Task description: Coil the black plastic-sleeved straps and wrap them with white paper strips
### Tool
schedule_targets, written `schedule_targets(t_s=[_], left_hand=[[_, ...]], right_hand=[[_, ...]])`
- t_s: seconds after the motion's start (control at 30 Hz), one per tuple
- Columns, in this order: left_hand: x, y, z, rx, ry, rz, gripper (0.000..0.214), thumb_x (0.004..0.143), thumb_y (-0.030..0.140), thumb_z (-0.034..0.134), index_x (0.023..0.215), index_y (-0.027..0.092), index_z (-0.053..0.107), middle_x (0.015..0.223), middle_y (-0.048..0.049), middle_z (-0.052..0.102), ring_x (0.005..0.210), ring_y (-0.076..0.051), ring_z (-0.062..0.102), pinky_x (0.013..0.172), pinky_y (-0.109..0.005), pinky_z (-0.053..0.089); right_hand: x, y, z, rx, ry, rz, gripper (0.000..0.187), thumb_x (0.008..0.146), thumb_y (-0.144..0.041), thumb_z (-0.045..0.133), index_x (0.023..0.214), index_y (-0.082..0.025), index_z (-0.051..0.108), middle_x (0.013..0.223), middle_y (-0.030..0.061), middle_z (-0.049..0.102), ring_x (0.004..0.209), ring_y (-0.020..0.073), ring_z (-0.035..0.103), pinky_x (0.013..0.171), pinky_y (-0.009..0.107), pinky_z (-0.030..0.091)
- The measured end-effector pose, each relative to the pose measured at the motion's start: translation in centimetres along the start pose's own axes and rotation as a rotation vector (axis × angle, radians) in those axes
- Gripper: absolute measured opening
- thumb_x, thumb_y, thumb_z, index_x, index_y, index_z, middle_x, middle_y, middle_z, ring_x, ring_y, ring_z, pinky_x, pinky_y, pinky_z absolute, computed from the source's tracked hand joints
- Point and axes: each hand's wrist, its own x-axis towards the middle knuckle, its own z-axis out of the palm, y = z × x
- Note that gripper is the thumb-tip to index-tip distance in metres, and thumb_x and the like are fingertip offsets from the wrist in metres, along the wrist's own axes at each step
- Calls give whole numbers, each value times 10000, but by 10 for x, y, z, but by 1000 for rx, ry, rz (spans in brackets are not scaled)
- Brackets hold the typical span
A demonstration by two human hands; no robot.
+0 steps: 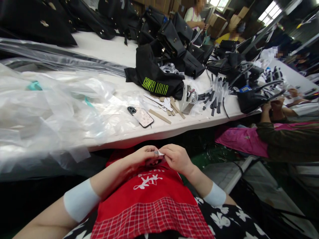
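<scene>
My left hand (147, 154) and my right hand (176, 157) meet in front of the red apron (159, 186), just off the table's front edge. Between their fingertips is a small white piece (160, 153), which looks like a bit of paper or film; its exact kind is too small to tell. Both hands are closed in a pinch on it. A phone (144, 117) in a pale patterned case lies on the table ahead of them, camera side up.
Clear plastic bags (50, 109) heap on the left of the white table (159, 131). A black dust bag (157, 74), cardboard strips (159, 117) and wrapped strap pieces (219, 94) lie further right. Black handbags (171, 38) crowd the back. A co-worker in a pink apron (243, 141) works at the right.
</scene>
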Motion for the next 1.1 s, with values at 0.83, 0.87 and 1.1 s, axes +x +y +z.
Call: schedule_targets(t_s=[0.83, 0.87, 1.1], left_hand=[[29, 36, 8, -197, 88, 166, 416, 666, 492, 768, 734, 161, 525, 566, 42, 571, 431, -57, 452, 434, -182, 353], [30, 37, 7, -213, 96, 177, 413, 662, 482, 775, 733, 161, 524, 563, 44, 568, 435, -58, 452, 437, -182, 354], [31, 32, -6, -152, 160, 166, 409, 688, 490, 756, 811, 154, 558, 581, 37, 571, 435, -56, 432, 410, -162, 290]], right_hand=[[12, 9, 5, -45, 371, -4, 538, 833, -134, 484, 1370, -170, 455, 1329, 141, 525, 1294, 284, 423, 1072, 508, 382], [14, 15, 1, -41, 364, -21, 527, 836, -137, 482, 1361, -177, 463, 1322, 134, 532, 1286, 278, 431, 1071, 500, 383], [66, 148, -73, -45, 743, 347, 369, 849, -235, 506, 1197, -144, 588, 1225, 156, 591, 1204, 273, 488, 1061, 477, 353]])
